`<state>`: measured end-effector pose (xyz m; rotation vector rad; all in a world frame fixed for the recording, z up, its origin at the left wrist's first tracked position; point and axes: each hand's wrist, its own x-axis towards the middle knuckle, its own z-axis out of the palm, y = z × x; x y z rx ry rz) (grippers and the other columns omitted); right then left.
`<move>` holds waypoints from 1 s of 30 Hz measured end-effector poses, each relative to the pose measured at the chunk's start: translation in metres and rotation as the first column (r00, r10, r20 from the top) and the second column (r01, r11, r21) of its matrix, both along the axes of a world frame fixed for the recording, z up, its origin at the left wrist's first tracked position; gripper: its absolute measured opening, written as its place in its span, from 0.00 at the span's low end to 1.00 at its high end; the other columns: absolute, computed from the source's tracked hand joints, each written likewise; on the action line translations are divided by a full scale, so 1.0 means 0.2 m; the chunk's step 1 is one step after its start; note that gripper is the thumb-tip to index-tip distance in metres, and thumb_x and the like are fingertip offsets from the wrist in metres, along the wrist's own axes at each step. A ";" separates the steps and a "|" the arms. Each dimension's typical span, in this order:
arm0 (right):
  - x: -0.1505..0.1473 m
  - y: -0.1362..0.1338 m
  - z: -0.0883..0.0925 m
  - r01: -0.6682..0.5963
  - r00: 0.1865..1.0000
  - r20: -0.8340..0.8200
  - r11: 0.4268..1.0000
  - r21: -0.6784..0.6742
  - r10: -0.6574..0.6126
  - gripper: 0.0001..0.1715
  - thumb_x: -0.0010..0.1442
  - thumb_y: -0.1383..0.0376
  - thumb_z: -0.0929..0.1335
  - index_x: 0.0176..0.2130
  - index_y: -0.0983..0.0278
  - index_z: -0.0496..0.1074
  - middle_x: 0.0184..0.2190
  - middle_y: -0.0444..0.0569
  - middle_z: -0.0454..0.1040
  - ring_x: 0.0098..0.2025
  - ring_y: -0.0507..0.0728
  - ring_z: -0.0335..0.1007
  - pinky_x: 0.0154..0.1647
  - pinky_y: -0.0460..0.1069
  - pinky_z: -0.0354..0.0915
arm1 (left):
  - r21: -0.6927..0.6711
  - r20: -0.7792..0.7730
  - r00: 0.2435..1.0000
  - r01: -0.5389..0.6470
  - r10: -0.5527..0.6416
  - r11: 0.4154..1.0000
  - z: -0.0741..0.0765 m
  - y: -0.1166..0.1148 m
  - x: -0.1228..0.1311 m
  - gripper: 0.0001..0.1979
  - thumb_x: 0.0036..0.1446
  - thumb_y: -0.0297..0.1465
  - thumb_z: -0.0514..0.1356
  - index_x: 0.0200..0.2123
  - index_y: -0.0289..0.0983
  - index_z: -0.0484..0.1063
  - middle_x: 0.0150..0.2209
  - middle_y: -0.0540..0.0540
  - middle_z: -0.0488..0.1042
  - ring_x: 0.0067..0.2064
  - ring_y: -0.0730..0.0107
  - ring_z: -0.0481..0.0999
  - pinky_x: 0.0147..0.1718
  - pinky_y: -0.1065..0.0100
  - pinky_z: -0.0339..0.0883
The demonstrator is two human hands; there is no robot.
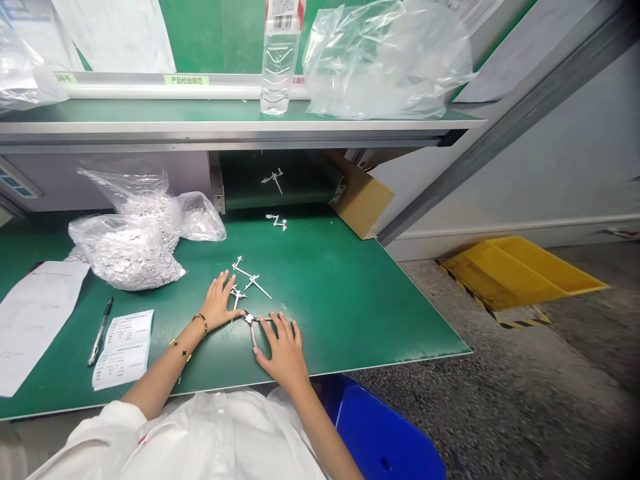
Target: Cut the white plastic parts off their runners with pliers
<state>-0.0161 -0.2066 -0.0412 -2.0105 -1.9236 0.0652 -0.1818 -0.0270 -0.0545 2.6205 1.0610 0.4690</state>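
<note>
My left hand [217, 303] lies on the green work mat [340, 313] with its fingers apart, holding nothing. Its fingertips are close to a few thin silver metal runners with small cast parts [247, 277]. My right hand [283, 350] rests around the handles of small steel pliers or nippers [251, 324], whose jaws point toward my left hand. Part of the tool is hidden by my fingers. Another small metal piece [276, 222] lies farther back on the mat.
Clear plastic bags of small silver parts [127, 250] stand at the mat's left. Papers, a pen [100, 331] and a printed slip [123, 349] lie near my left arm. A shelf [240, 125] above holds a water bottle [277, 60]. A blue bin [380, 433] sits below the mat's front edge.
</note>
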 end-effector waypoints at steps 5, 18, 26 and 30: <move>0.00 -0.02 -0.03 0.026 0.998 -0.054 0.997 0.074 -0.022 0.31 0.56 0.60 0.64 0.58 0.60 0.60 0.61 0.55 0.57 0.64 0.66 0.46 0.62 0.67 0.42 | 0.086 0.048 0.999 -0.023 0.019 0.996 0.03 0.13 0.13 0.52 0.43 0.53 0.61 0.65 0.38 0.42 0.66 0.35 0.40 0.67 0.50 0.37 0.62 0.47 0.35; 0.60 0.43 -0.21 0.349 0.902 -0.360 0.894 0.279 -0.239 0.21 0.57 0.62 0.59 0.49 0.67 0.67 0.47 0.58 0.66 0.58 0.63 0.57 0.56 0.60 0.58 | -0.046 0.127 0.990 0.070 -0.064 0.997 0.01 0.26 0.30 0.17 0.51 0.45 0.59 0.41 0.45 0.76 0.46 0.44 0.71 0.54 0.57 0.65 0.60 0.46 0.43; 0.72 1.01 0.02 0.298 0.937 -0.275 0.904 0.306 -0.216 0.23 0.57 0.64 0.60 0.51 0.63 0.68 0.58 0.54 0.58 0.63 0.62 0.47 0.61 0.61 0.49 | -0.136 0.212 0.976 0.085 -0.055 0.987 0.04 0.25 0.31 0.12 0.51 0.43 0.60 0.37 0.46 0.77 0.41 0.45 0.72 0.52 0.58 0.66 0.60 0.49 0.41; 0.80 1.47 0.30 0.250 0.965 -0.160 0.921 0.298 -0.210 0.24 0.59 0.64 0.59 0.55 0.58 0.65 0.61 0.53 0.54 0.64 0.63 0.43 0.60 0.64 0.45 | -0.159 0.258 0.964 0.106 -0.063 0.981 0.03 0.25 0.31 0.12 0.49 0.42 0.61 0.37 0.48 0.77 0.40 0.45 0.72 0.53 0.57 0.65 0.60 0.49 0.40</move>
